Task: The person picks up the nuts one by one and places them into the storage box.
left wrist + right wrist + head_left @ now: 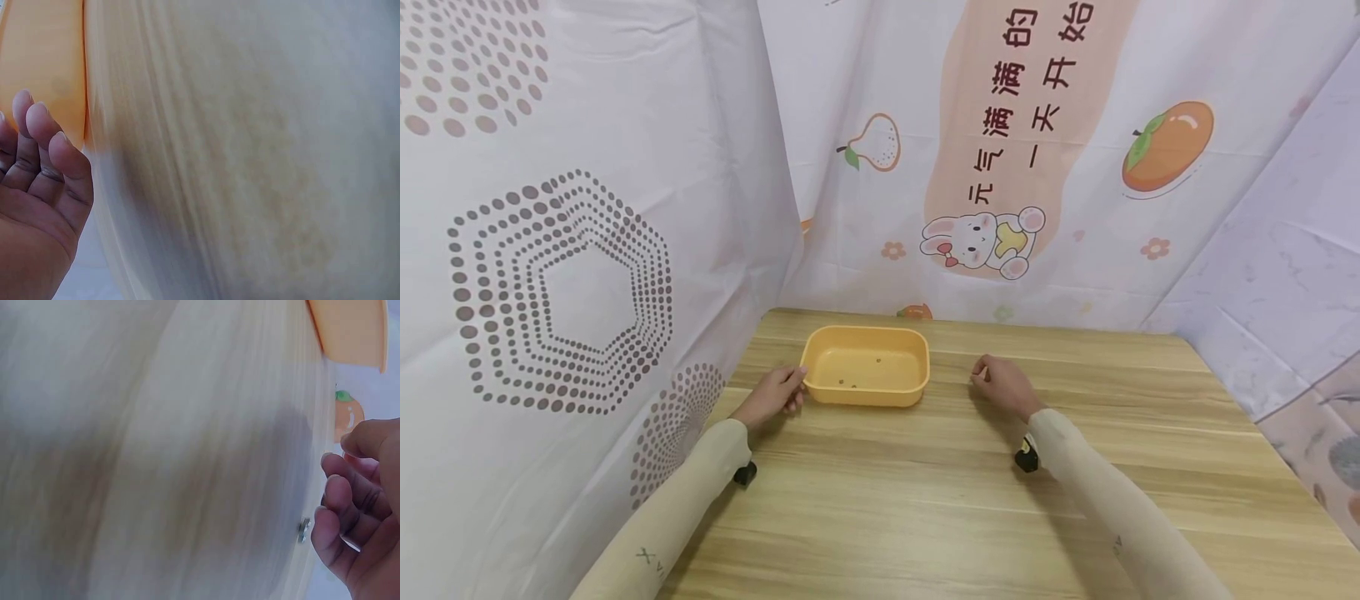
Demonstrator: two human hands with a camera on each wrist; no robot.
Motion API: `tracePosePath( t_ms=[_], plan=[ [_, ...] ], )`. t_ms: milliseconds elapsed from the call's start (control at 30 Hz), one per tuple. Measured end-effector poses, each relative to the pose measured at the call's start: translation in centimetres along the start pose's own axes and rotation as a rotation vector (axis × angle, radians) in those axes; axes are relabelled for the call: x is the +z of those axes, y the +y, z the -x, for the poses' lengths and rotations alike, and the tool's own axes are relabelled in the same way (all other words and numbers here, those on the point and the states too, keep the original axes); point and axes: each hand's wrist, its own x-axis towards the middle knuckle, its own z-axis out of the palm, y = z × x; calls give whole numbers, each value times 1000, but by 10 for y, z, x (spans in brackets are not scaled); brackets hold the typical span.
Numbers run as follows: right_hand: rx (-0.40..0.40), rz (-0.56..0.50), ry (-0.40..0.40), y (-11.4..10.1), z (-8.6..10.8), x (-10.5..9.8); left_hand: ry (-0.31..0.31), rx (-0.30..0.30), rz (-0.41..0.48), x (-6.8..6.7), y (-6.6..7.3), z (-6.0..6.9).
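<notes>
A yellow-orange plastic bin stands on the table, with three tiny dark pieces on its floor, too small to identify. My left hand grips the bin's left end, thumb at the rim and bent fingers outside; in the left wrist view its fingers lie by the bin wall. Right of the bin, my right hand is low over the table, thumb and index finger together. A faint thin pale strand runs from them toward the bin. In the right wrist view, a small shiny metal piece shows beside the curled fingers.
The wood-grain table extends toward me and to the right. A printed cloth hangs behind its back edge, and another patterned cloth hangs along the left. Black wrist cameras sit under both sleeves.
</notes>
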Motion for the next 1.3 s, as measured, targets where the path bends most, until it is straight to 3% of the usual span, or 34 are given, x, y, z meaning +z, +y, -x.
tracePosePath(
  t_ms=[567, 1300],
  plan=[
    [89, 6, -17, 28, 14, -8, -1, -9, -3, 1, 2, 0],
    [92, 15, -12, 47, 17, -14, 10, -12, -3, 1, 7, 2]
  ],
)
